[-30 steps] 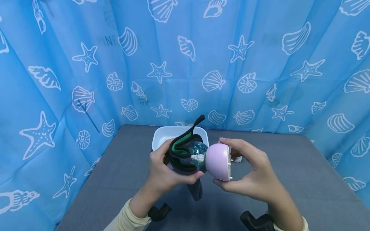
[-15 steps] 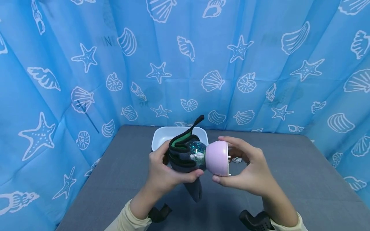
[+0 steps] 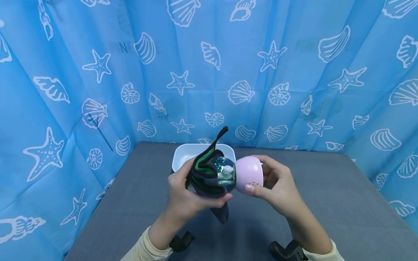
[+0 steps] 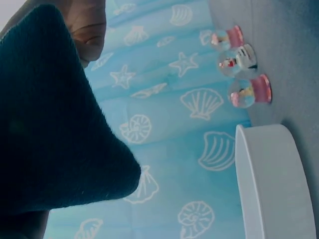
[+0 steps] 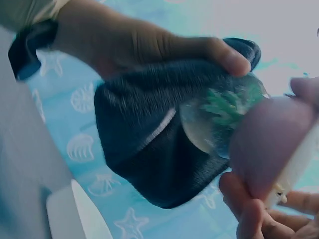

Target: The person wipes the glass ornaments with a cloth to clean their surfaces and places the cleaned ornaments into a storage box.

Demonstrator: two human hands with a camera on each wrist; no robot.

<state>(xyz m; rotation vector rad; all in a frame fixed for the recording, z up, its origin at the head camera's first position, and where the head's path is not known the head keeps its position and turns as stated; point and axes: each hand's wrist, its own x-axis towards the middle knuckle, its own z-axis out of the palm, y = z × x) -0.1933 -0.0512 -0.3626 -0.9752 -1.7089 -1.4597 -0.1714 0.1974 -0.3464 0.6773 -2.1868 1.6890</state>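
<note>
A snow globe point(image 3: 249, 174) with a pink rounded base lies on its side in the air, its glittery glass ball facing left. My left hand point(image 3: 187, 199) holds a folded dark cloth point(image 3: 207, 185) with a green inner side around the ball. Part of the ball stays uncovered, showing a white figure in the head view. My right hand point(image 3: 281, 181) grips the base, thumb on its near side. From the right wrist view, green shapes show inside the ball beside the cloth point(image 5: 144, 129). Cloth fills much of the left wrist view and hides the globe there.
Behind the hands, a white basin point(image 3: 183, 155) stands on the grey table point(image 3: 326, 188). In the left wrist view, three small snow globes point(image 4: 251, 92) stand on the table beyond the basin. A blue seashell-print curtain point(image 3: 241, 65) surrounds the back and sides.
The pink base has turned in my right hand, and its underside pegs have mostly gone from sight. My right thumb has moved up onto its side. The left hand and cloth barely moved.
</note>
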